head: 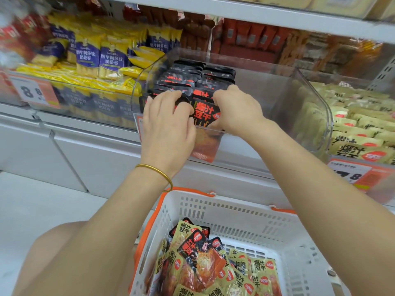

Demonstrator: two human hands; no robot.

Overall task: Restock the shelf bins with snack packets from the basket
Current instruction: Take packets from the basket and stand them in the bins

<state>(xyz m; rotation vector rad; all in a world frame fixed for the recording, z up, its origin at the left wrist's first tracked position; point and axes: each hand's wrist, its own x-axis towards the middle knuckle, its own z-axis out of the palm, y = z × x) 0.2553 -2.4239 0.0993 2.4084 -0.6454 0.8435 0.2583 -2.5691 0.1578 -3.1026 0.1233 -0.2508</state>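
- Both hands, left hand (pixel 165 120) and right hand (pixel 236 110), pinch black snack packets (pixel 204 113) together, seating them upright at the clear shelf bin (pixel 307 116) front.
- White basket (pixel 241 212) below holds more packets.

"爆汁豆干" on black packet (pixel 204 113), "8.8" on left price tag (pixel 32 91)

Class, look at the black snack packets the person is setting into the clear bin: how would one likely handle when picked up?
Each black packet is probably light: both the left hand and right hand handle a row at once. It looks thin and flexible, so likely floppy. The glossy film may be somewhat slippery, and packets in the clear bin stand on edge, so they could tip.
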